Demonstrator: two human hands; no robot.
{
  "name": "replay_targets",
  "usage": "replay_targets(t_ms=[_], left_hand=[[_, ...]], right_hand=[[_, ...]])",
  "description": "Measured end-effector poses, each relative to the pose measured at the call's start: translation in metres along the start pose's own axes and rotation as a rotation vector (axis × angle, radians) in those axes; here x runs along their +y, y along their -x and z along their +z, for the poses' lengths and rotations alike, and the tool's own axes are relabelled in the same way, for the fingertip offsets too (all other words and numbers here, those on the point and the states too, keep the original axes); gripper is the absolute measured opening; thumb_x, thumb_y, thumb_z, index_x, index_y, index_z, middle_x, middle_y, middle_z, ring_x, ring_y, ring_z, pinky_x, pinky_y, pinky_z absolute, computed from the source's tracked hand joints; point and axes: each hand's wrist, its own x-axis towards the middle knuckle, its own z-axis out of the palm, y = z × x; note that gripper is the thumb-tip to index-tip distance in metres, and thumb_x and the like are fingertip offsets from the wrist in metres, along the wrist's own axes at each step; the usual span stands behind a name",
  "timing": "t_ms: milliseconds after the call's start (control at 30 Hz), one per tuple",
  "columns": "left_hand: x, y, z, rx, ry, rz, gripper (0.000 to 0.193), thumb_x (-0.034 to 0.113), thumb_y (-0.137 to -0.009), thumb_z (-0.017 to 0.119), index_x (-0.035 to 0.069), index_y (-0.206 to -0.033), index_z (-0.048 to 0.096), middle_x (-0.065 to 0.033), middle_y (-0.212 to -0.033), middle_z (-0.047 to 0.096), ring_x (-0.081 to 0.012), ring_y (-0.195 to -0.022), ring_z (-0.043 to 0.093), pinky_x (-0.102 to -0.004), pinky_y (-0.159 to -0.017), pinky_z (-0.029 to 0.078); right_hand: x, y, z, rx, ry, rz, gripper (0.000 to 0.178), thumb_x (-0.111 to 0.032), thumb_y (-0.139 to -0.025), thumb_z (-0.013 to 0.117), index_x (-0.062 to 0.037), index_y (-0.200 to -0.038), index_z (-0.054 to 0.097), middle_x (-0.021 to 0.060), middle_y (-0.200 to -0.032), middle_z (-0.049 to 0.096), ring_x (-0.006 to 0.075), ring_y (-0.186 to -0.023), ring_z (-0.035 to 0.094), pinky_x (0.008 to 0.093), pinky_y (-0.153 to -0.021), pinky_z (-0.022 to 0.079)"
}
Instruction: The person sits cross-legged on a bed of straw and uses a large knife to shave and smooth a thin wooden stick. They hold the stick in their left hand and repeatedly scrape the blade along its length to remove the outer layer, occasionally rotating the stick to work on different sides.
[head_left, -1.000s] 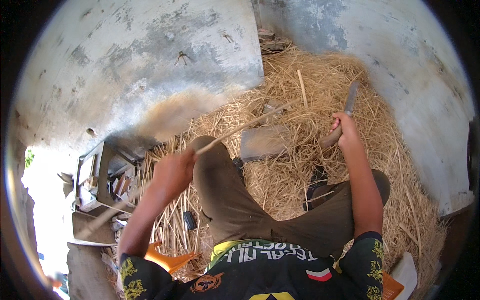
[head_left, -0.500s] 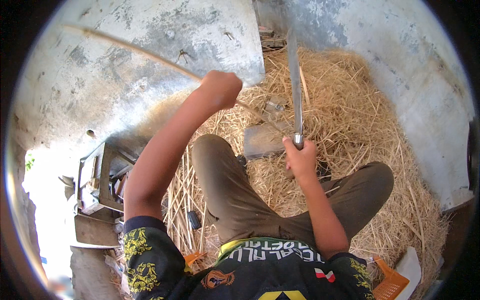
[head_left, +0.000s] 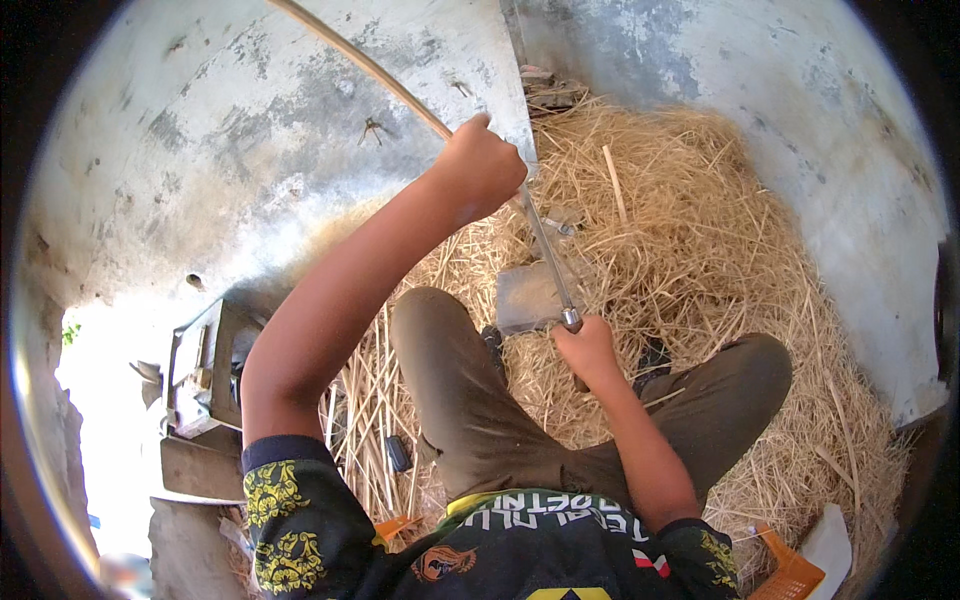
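Note:
My left hand (head_left: 482,168) is raised ahead of me, closed around a long, thin pale stick (head_left: 365,62), likely bamboo or cane, which slants up toward the far left. Low between my knees, my right hand (head_left: 590,352) grips the handle of a long-bladed knife (head_left: 548,250). The blade points forward and left, and its far end disappears by my left hand. Whether it touches the stick there is hidden. Under the blade, a flat-topped grey block (head_left: 526,298) rests on the floor among shavings.
A large heap of straw-coloured shavings (head_left: 690,210) spreads right and ahead against the pale walls (head_left: 290,120). Slim strips (head_left: 368,400) and a small dark object (head_left: 398,453) lie left of my thigh. A wooden stand (head_left: 205,375) is further left; an orange perforated basket (head_left: 792,572) lies lower right.
My left hand has moved right and slightly forward, swinging the stick steeper. The knife has tilted from nearly straight ahead to the left, its blade coming to my left hand.

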Motion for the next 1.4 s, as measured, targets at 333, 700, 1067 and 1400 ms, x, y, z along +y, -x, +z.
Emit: replay_targets(t_ms=[333,700,1067,1400], left_hand=[[-0.011,0.045,0.042,1.186,1.472,-0.879,0.073,0.054,-0.094,0.058,-0.004,-0.135,0.038,-0.0181,-0.117,0.058,-0.0264,-0.104,0.058,-0.0390,-0.089,0.045],[0.005,0.020,0.008,1.616,1.743,-0.581,0.047,0.059,-0.097,0.050,0.016,-0.087,0.036,0.0018,-0.062,0.025,-0.0097,-0.050,0.023,-0.0276,-0.045,0.018],[-0.012,0.027,0.021,1.605,1.891,-0.584,0.052,0.062,-0.096,0.049,0.014,-0.080,0.036,0.0037,-0.061,0.021,-0.0091,-0.051,0.016,-0.0273,-0.044,0.014],[0.011,0.011,0.003,1.498,1.869,-0.371,0.044,0.049,-0.104,0.042,0.012,-0.081,0.036,0.0041,-0.060,0.024,-0.0058,-0.047,0.022,-0.0250,-0.039,0.019]], right_hand=[[0.008,0.007,0.000,-0.036,-0.204,0.030,0.028,-0.021,-0.079,0.065,0.0011,-0.062,0.058,0.0071,-0.051,0.053,0.0186,-0.049,0.051,0.0393,-0.051,0.040],[0.009,0.018,0.013,-0.069,-0.088,0.018,0.029,-0.020,-0.078,0.065,0.0026,-0.062,0.055,0.0089,-0.051,0.050,0.0171,-0.048,0.047,0.0404,-0.051,0.039],[-0.046,0.027,0.007,0.234,-0.295,-0.199,0.032,-0.013,-0.087,0.070,-0.0041,-0.063,0.051,-0.0008,-0.054,0.050,0.0092,-0.044,0.042,0.0321,-0.044,0.034],[0.013,0.012,0.028,0.006,-0.431,0.392,0.021,-0.014,-0.085,0.066,-0.0056,-0.074,0.051,0.0003,-0.054,0.044,0.0131,-0.042,0.044,0.0309,-0.040,0.037]])
